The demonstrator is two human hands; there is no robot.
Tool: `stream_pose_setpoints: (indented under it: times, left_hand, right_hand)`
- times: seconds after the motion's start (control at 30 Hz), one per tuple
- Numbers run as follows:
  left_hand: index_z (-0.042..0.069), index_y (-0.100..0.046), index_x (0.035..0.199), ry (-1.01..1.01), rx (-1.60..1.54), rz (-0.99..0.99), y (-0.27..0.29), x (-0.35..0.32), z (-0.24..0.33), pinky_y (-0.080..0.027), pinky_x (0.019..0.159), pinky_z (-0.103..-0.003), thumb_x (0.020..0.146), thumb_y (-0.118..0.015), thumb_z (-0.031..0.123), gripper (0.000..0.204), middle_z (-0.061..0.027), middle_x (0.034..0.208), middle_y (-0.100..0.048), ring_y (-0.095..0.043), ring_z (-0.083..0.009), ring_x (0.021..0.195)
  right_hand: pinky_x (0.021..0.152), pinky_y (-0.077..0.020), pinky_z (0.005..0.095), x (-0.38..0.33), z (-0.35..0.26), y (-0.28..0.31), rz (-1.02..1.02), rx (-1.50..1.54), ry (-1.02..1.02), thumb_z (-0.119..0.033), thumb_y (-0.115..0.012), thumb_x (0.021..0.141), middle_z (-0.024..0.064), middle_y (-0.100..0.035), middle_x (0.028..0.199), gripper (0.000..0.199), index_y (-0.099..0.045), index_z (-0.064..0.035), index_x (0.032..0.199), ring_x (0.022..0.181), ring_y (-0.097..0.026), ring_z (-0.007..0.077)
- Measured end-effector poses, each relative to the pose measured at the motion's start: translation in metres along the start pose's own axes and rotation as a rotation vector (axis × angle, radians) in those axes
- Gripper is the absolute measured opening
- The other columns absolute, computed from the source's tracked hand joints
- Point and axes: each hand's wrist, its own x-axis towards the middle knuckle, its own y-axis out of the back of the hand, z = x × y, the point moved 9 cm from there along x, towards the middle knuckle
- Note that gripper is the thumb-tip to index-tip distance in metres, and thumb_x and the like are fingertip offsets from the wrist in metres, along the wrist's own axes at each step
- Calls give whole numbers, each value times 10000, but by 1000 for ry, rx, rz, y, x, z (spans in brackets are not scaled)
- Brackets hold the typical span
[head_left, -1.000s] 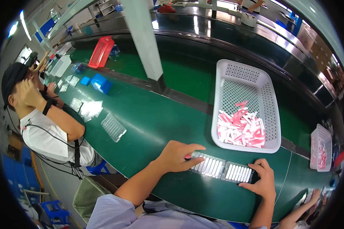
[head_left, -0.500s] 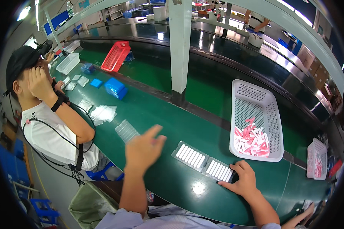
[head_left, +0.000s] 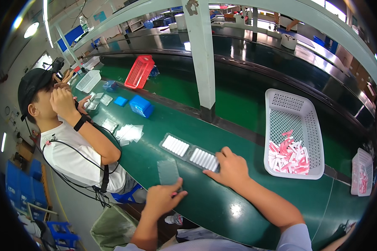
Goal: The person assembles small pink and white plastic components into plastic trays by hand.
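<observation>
My right hand [head_left: 233,169] grips the right end of a clear plastic tray in two joined sections [head_left: 189,153], lying on the green table. Rows of white sticks fill both sections. My left hand [head_left: 163,198] is closer to the table's front edge, its index finger and thumb closed at the near edge of an empty clear tray [head_left: 167,170]. That empty tray lies left of and nearer than the filled one. Part of its near end is hidden by my fingers.
A white basket [head_left: 273,134] of pink and white sticks stands right; a smaller one [head_left: 356,167] is beyond. Left are stacked clear sheets [head_left: 130,133], a blue block [head_left: 141,106], a red basket [head_left: 134,77] and a seated person [head_left: 71,146]. A white post [head_left: 202,62] rises behind the table.
The filled tray has slid left with my right hand on it. My left hand has come nearer, and the empty tray has moved right and nearer with it. The view has shifted slightly.
</observation>
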Motion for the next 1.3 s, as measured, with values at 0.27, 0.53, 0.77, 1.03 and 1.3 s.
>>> stream_pose_setpoints:
  times: [0.27,0.53,0.77,1.03,1.3]
  left_hand:
    - [181,-820,993,-297,-158,-83,-42,-10,81,-495,504,-288,884,-766,424,272,10,720,-735,-690,-169,587]
    - [74,-808,1026,-217,-842,-148,-61,-4,60,-395,520,-232,906,-775,145,143,19,574,-550,-440,-61,504]
    - [36,-738,1134,-162,-954,-126,-67,-2,67,-378,540,-273,970,-669,101,189,-9,625,-500,-439,-95,558]
    - [30,-548,1181,343,-1764,174,-36,19,-4,-402,550,-278,952,-560,58,231,-60,813,-551,-509,-148,654]
    - [-33,-537,1348,301,-2018,-189,-55,57,16,-610,722,-316,1040,-546,55,320,-150,1079,-693,-711,-266,972]
  right_hand:
    - [703,-551,428,90,-53,-66,-3,21,93,-582,-811,735,110,-587,995,596,-687,-42,955,801,-690,308]
    - [741,-549,417,126,-72,-97,-83,46,51,-636,-795,746,115,-602,1070,696,-689,-45,1097,860,-693,299]
    - [911,-520,409,113,-17,-79,-73,765,1,-563,-765,864,212,-569,1221,808,-528,38,1349,1086,-632,331]
    - [1128,-395,489,5,-33,-14,15,465,210,-444,-636,970,230,-521,1469,641,-524,-1,1419,1344,-499,406]
    - [1172,-360,516,-122,-14,28,-107,41,357,-534,-612,968,185,-461,1547,571,-623,-73,1303,1409,-469,365]
